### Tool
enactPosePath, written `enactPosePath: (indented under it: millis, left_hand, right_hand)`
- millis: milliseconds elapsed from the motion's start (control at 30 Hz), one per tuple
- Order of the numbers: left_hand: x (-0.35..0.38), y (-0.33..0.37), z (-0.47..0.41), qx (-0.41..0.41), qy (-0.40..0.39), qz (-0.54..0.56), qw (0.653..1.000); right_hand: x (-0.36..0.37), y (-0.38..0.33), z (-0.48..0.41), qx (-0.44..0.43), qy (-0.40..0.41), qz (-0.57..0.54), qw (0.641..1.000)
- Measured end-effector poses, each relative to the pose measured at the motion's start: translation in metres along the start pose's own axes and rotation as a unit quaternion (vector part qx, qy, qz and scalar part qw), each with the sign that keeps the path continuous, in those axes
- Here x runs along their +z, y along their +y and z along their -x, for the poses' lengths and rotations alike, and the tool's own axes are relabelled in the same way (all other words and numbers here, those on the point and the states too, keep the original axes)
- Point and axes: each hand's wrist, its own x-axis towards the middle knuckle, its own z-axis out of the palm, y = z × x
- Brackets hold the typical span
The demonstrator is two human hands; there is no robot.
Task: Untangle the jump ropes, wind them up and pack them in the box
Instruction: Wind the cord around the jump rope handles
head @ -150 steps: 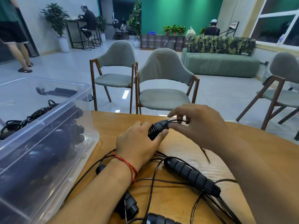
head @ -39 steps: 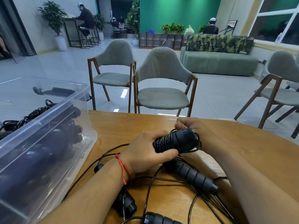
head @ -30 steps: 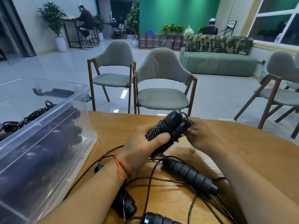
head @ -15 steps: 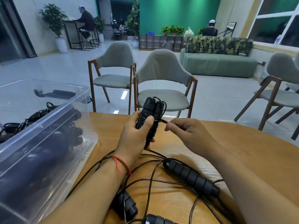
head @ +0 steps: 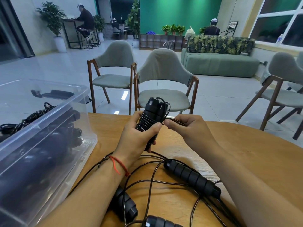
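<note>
- The left hand point(head: 139, 136), centre of the frame, has its fingers and thumb curled round a wound bundle point(head: 151, 115): two black handles side by side with thin cord coiled tightly about their middle
- The bundle stands nearly upright above the table point(head: 246, 153); its long axis runs up the frame, caps at the top, lower end hidden in the palm
- The right hand point(head: 188, 128), just right of the bundle, pinches the free cord point(head: 174, 122) between thumb and forefinger, its other fingers curled
- That short stretch of cord runs sideways, across the bundle's axis, from the coils to the right fingertips, which sit just beside the left thumb tip
- The next move likely turns on this: the tail lies right of the handles, so the right hand is the one placed to lay on or tuck the last turn while the left holds steady
- The cord looks thin, glossy and springy; a small loop stands out near the caps and could slip
- The handles are ribbed, matt, foam-like cylinders
- A loose handle point(head: 191, 179) and slack cords point(head: 152, 182) lie on the wood at lower centre, not yet wound
- The clear plastic box point(head: 54, 115), left of the frame, already holds dark bundles; the left hand is nearer it
</note>
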Motion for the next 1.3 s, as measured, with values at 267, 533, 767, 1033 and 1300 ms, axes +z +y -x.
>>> enactPosePath:
  millis: [267, 533, 767, 1033, 1300]
  left_hand:
    - [-0.003, -0.002, -0.001, -0.007, 0.036, 0.01, 0.999]
    - [-0.003, 0.0, -0.002, 0.013, 0.059, -0.049, 0.997]
    - [-0.002, -0.001, -0.002, 0.023, 0.107, -0.143, 0.984]
    - [0.011, -0.006, 0.007, 0.124, 0.074, -0.504, 0.852]
    - [0.016, -0.002, 0.012, 0.093, 0.025, -0.384, 0.918]
  right_hand:
    - [0.008, -0.001, 0.005, 0.004, -0.062, 0.027, 0.998]
    - [-0.004, -0.015, -0.001, 0.015, -0.055, 0.15, 0.987]
    - [-0.002, -0.027, 0.003, 0.027, -0.083, 0.187, 0.978]
    - [0.002, -0.037, 0.008, 0.018, -0.087, 0.243, 0.966]
    - [0.017, -0.037, 0.014, 0.015, -0.066, 0.267, 0.961]
